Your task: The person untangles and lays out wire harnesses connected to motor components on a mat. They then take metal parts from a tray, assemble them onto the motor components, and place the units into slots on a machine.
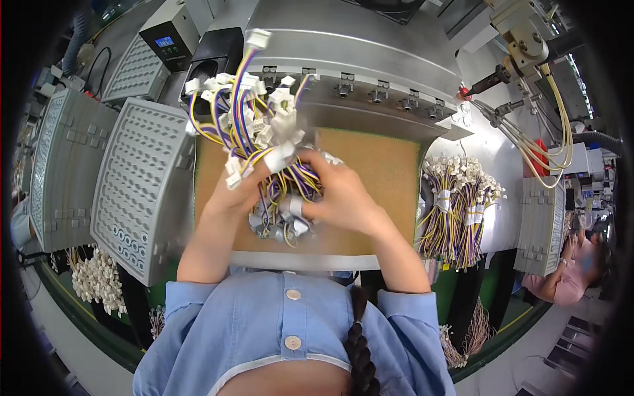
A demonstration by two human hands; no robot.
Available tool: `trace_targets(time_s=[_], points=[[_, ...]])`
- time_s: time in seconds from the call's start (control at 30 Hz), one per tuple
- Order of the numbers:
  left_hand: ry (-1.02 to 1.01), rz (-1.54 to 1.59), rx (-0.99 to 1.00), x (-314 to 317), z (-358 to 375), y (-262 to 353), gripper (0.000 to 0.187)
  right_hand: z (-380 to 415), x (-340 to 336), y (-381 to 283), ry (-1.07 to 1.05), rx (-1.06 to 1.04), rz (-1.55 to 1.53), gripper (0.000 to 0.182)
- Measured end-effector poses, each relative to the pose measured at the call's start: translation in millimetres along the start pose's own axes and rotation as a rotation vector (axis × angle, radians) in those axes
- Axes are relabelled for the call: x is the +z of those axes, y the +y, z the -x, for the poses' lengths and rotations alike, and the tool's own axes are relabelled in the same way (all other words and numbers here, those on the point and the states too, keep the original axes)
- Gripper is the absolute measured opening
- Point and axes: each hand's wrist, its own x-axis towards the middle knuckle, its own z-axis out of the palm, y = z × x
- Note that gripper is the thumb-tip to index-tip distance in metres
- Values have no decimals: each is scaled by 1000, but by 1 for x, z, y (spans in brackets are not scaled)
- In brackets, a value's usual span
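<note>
A bundle of wire harnesses with white plug connectors and yellow, purple and blue wires rises above the brown work mat. My left hand is closed round the bundle near its white wrap. On the other side, my right hand curls against the lower wires, its fingers bent and partly hidden by them. Grey and white connector ends hang below, between the two hands. Some of the bundle is smeared by motion.
More bundled harnesses lie on the metal surface at right. Grey perforated trays stand at left, with white-tipped wires below. A metal machine with small clamps borders the mat. Another person sits far right.
</note>
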Motion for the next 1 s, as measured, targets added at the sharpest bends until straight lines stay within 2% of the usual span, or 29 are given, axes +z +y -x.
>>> trace_targets(time_s=[0.03,0.1,0.13,0.17,0.2,0.23,0.27,0.3,0.37,0.4,0.43,0.5,0.53,0.57,0.6,0.63,0.67,0.7,0.73,0.77,0.8,0.83,0.87,0.9,0.93,0.97,1.0], points=[[1,0,3,-8,2,4,44,-3,4,8,156,-42,-68,50],[-72,-539,-139,-25,5,12,49,-8,3,16,123,118,-277,39],[-152,-691,-25,-23,13,12,55,-11,5,17,127,113,-277,39],[-135,-513,-54,-15,19,2,58,-14,10,16,162,10,-247,39],[-62,-758,-47,-19,23,-11,57,-16,12,16,191,-92,-216,40],[18,-1002,-41,-19,27,-19,56,-17,10,11,184,-90,-217,40],[164,-805,18,-14,29,-26,47,-18,5,3,75,-7,-163,41],[166,-802,15,-14,32,-24,47,-18,0,-2,-31,77,-106,42],[139,-776,159,-11,35,-13,43,-14,-17,4,-56,129,-131,44],[159,-660,-103,-12,40,6,43,-12,-28,8,-81,175,-159,46],[106,-380,79,-22,40,7,44,-7,-29,25,-25,187,-424,49],[124,-213,-63,-30,47,24,48,3,-38,30,28,249,-517,46],[134,-122,-9,-42,48,16,54,5,-36,23,23,254,-516,46],[139,-120,-14,-41,47,12,54,7,-31,13,3,221,-574,46],[62,-177,-16,-36,42,9,56,3,-24,3,-12,180,-629,46],[-18,-232,-21,-31,40,6,58,-4,2,13,59,-40,-629,46],[-104,-405,-156,-26,40,12,61,-3,4,19,-30,-62,-382,43],[-110,-442,-89,-23,41,12,67,-4,2,18,-115,-84,-131,41],[-78,-301,-48,-26,40,18,69,-1,-3,24,-32,169,-305,36],[-41,-159,-9,-30,41,26,70,4,-16,23,179,140,-569,28],[49,-44,-121,-26,43,41,69,12,-28,33,191,186,-649,27],[153,-29,-101,-52,45,36,66,15,-37,34,199,232,-726,27],[168,60,-66,-70,44,24,63,17,-32,28,264,343,-766,33],[188,149,-41,-74,45,19,60,14,-25,21,259,352,-771,33],[210,81,35,-49,41,16,55,7,-17,15,160,219,-705,39],[126,-33,93,-50,42,-2,55,1,-9,10,68,80,-631,46],[45,-287,5,-26,41,5,59,6,7,14,110,-1,-503,52]])
